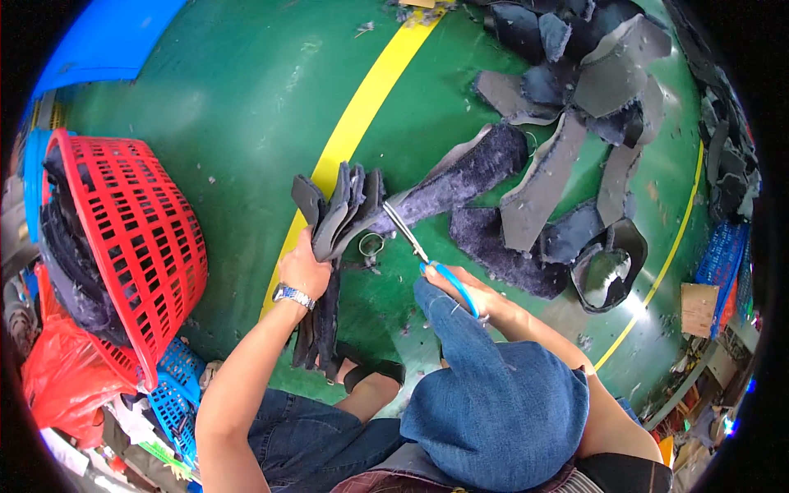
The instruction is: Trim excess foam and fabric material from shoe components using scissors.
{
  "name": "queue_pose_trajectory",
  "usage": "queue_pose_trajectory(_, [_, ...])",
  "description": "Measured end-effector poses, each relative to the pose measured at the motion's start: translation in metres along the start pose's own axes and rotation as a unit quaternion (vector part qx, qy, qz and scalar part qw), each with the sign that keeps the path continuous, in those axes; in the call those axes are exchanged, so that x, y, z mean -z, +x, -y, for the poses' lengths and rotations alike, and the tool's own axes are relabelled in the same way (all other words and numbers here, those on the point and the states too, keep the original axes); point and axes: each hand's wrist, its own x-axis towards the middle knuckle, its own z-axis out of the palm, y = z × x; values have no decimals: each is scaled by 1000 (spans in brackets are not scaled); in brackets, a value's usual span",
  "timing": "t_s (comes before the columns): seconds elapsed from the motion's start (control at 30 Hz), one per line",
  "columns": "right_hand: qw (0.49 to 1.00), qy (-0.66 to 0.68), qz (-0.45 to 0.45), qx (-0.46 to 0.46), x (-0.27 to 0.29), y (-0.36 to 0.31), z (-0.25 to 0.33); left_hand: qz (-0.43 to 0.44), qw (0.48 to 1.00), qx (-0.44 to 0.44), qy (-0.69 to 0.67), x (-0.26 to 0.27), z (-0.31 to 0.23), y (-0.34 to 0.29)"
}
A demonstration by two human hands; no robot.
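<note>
My left hand [304, 269], with a metal watch at the wrist, is closed around a bundle of grey plush-backed fabric pieces [339, 220]. Their ends fan out above the fist and hang below it. Blue-handled scissors [415, 241] are in my right hand [483, 297], its fingers at the handle loops. Their blades point up and left, the tips by the right side of the bundle. A long purple-grey plush strip [460, 179] runs from the bundle toward the upper right, beside the blades. Whether the blades touch the fabric, I cannot tell.
Loose grey pieces [530, 197] lie heaped on the green floor [238, 107] to the right and far right. A red basket [152, 238] with dark fabric tilts at the left, near a red plastic bag [62, 378]. A small ring-shaped object [371, 244] lies between my hands.
</note>
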Motion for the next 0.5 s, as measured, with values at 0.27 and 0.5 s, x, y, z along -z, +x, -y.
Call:
queue_pose_trajectory(0.27, [998, 64, -14, -17, -21, 7, 6, 32, 999, 23, 16, -2, 3, -13])
queue_pose_trajectory(0.5, [991, 110, -63, 43, -26, -22, 1, -2, 998, -32, -47, 27, 15, -24])
